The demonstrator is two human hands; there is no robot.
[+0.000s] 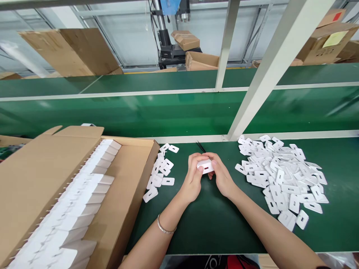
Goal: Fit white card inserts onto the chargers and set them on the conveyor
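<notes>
Between my two hands, above the green table, is a small white plastic case [205, 166] with a dark red slot in its near face. My left hand [193, 175] grips its left side, thumb on the near face. Fingers closed on its right side, my right hand [223, 175] holds it too. Black tweezers [201, 146] stick out just beyond my hands; their near end is hidden. To the right lies a large heap of white slotted plates [283, 175]. A smaller group of similar plates [161, 168] lies to the left.
An open cardboard box [134, 186] stands at the left, with white parts [81, 201] in a long row inside. A white post [252, 89] rises from the table's [213, 224] back edge. Behind are a green conveyor belt [134, 116] and cardboard boxes [202, 60].
</notes>
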